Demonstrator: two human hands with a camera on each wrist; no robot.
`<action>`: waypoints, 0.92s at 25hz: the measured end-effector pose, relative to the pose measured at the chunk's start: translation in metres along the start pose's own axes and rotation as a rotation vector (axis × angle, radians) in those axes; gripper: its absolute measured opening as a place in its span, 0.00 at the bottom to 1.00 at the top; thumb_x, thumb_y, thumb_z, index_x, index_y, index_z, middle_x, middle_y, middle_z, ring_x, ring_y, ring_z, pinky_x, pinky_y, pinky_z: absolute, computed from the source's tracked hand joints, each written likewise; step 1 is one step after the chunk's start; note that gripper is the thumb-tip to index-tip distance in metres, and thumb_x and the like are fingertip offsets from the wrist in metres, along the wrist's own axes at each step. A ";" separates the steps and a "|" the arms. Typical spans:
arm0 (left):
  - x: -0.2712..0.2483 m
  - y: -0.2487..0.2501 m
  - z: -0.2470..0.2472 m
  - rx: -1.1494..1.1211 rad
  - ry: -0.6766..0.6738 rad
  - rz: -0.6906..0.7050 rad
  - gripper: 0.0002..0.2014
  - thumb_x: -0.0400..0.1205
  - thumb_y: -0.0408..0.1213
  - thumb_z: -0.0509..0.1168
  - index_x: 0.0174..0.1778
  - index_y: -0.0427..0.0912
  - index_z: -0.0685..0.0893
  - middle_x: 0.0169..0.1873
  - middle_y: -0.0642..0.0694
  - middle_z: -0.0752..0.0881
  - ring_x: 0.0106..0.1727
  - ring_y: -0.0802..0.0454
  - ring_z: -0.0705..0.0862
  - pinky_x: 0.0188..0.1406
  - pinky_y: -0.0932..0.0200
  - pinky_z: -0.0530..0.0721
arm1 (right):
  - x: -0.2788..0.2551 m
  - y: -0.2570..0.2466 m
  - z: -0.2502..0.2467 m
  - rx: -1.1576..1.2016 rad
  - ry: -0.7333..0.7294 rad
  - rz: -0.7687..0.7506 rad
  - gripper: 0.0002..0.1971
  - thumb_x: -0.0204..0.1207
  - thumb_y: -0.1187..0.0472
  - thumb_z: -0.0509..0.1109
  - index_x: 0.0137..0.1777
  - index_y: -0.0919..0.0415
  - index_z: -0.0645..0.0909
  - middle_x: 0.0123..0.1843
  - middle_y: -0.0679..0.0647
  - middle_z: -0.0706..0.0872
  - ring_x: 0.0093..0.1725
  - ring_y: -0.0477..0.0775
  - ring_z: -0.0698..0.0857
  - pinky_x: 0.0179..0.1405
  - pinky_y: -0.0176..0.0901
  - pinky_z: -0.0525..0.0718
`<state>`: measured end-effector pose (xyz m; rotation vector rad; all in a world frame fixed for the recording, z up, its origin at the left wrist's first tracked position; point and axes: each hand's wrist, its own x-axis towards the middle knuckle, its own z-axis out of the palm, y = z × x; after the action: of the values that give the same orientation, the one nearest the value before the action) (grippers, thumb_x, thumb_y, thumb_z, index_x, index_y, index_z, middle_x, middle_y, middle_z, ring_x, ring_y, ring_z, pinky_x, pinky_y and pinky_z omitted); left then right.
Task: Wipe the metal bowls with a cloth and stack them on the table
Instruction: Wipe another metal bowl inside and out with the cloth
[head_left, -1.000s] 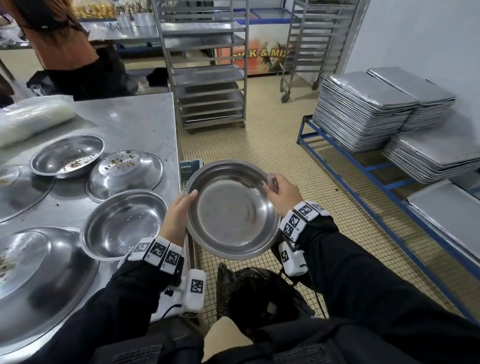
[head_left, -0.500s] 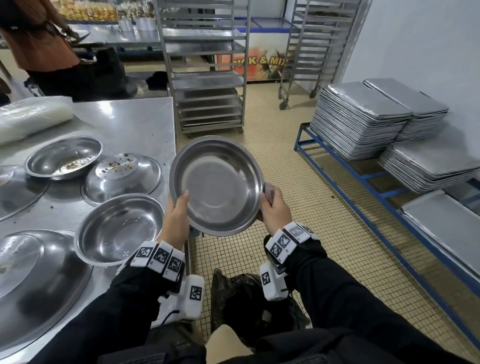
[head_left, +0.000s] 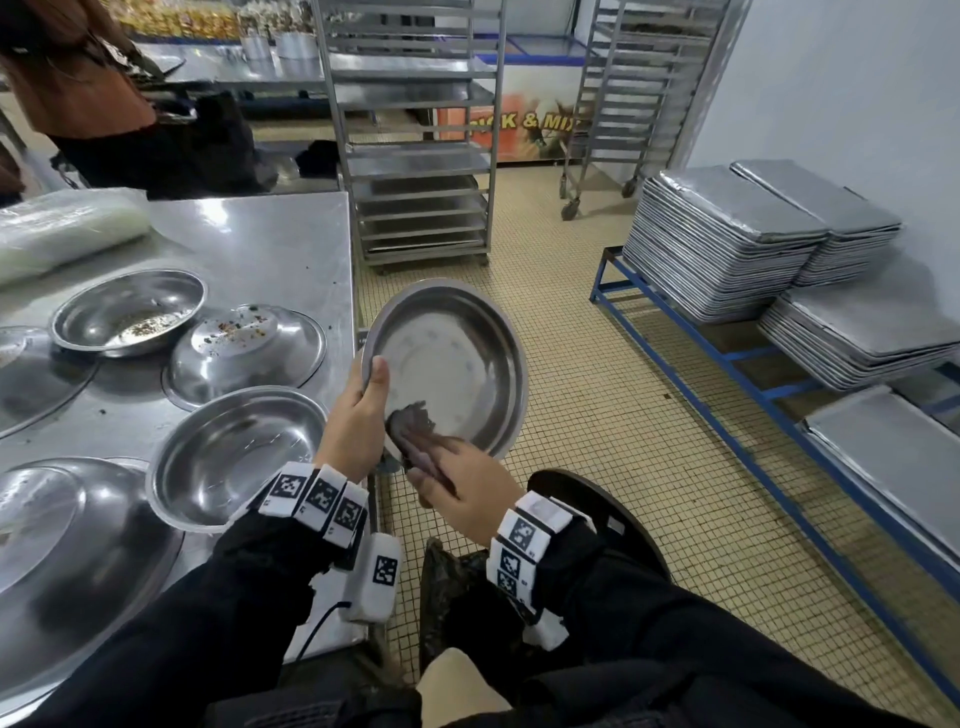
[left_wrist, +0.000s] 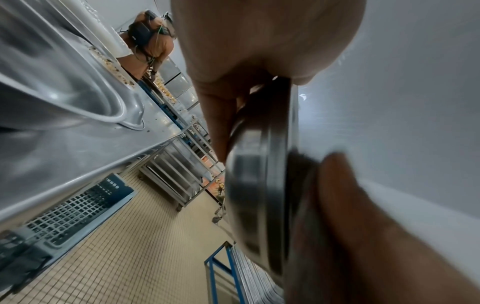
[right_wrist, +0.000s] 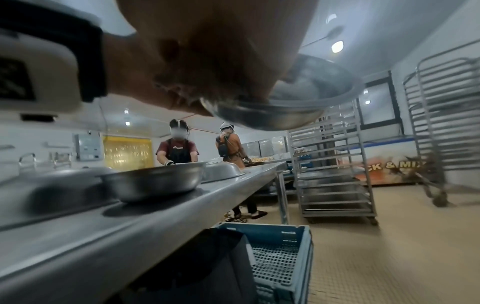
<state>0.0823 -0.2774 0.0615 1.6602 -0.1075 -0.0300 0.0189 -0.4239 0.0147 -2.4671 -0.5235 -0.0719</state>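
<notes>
The bowl (head_left: 447, 369) is held off the desk, out over the tiled floor just right of the desk's edge, tipped up so its hollow faces the person; that tilt likely keeps the inside open to the wiping hand. The left hand (head_left: 358, 415) clamps the bowl's left rim, thumb over the inside and fingers behind, steadying it against the push of the wipe. The right hand (head_left: 462, 493) presses a dark cloth (head_left: 415, 431) against the near lower wall of the bowl, fingers curled over the cloth; how tightly it is gripped I cannot tell.

On the desk (head_left: 249, 234) to the left, an upright bowl (head_left: 234, 457) sits nearest the edge, looking clean. Farther back stand a bowl with crumbs (head_left: 130, 312) and an upturned bowl (head_left: 244, 353) with specks on its base, probably waiting their turn. No stack shows yet. To the right, a blue rack (head_left: 727, 364) carries piles of flat trays (head_left: 722, 228).
</notes>
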 end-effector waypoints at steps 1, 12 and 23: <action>0.000 0.004 0.000 0.004 0.005 0.026 0.25 0.88 0.55 0.49 0.73 0.44 0.74 0.57 0.52 0.82 0.60 0.57 0.81 0.48 0.77 0.76 | -0.001 0.005 -0.001 -0.082 -0.008 0.002 0.28 0.83 0.40 0.45 0.80 0.49 0.64 0.75 0.50 0.76 0.74 0.50 0.72 0.73 0.44 0.71; -0.005 0.013 0.004 -0.002 0.066 0.098 0.15 0.90 0.50 0.49 0.64 0.49 0.76 0.51 0.60 0.82 0.53 0.67 0.80 0.52 0.75 0.74 | 0.001 0.002 -0.003 -0.094 0.098 0.104 0.34 0.82 0.38 0.35 0.76 0.50 0.71 0.77 0.48 0.73 0.79 0.46 0.65 0.82 0.48 0.56; -0.013 -0.004 -0.014 -0.133 -0.071 -0.148 0.30 0.77 0.65 0.56 0.57 0.43 0.87 0.49 0.38 0.91 0.52 0.35 0.89 0.50 0.40 0.86 | 0.018 0.043 -0.064 -0.154 0.402 0.441 0.33 0.83 0.42 0.50 0.84 0.56 0.49 0.84 0.56 0.55 0.80 0.57 0.62 0.69 0.45 0.74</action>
<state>0.0707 -0.2621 0.0579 1.5315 -0.0354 -0.2046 0.0565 -0.4860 0.0456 -2.5620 0.2050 -0.4296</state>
